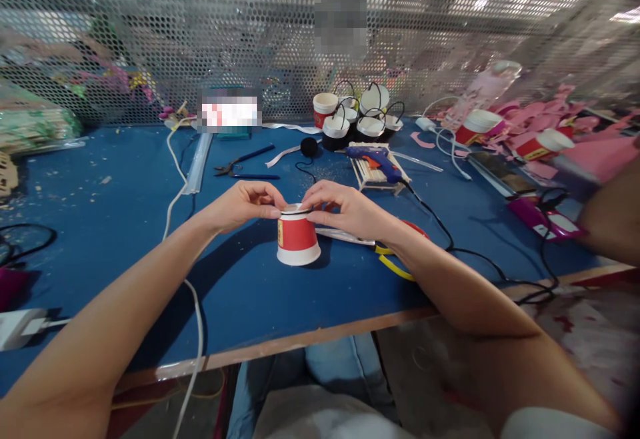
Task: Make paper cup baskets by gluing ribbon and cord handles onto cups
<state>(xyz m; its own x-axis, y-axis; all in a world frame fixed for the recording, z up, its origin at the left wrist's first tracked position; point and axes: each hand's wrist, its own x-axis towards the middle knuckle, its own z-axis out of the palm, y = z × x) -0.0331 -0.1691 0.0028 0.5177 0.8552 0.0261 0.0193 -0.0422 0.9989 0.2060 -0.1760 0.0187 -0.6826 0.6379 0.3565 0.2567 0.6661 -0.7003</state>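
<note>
A red and white paper cup (299, 234) stands upside down on the blue table in front of me. My left hand (249, 204) pinches the left side of its upper end, thumb and fingers drawn together. From the right, my right hand (345, 207) grips the same end with bent fingers. A thin black line, which looks like a cord or strip, runs around the cup between the fingertips. Behind the right wrist lie scissors with yellow and red handles (397, 268), partly covered by the forearm.
A glue gun (377, 159) rests on a small stick rack, its black cable trailing right. Pliers (245, 160) lie behind my left hand. Several cups with black cord handles (370, 126) stand by the mesh screen (165, 39). A white cable (173, 209) crosses the left side. Another person's arm (613, 206) is at right.
</note>
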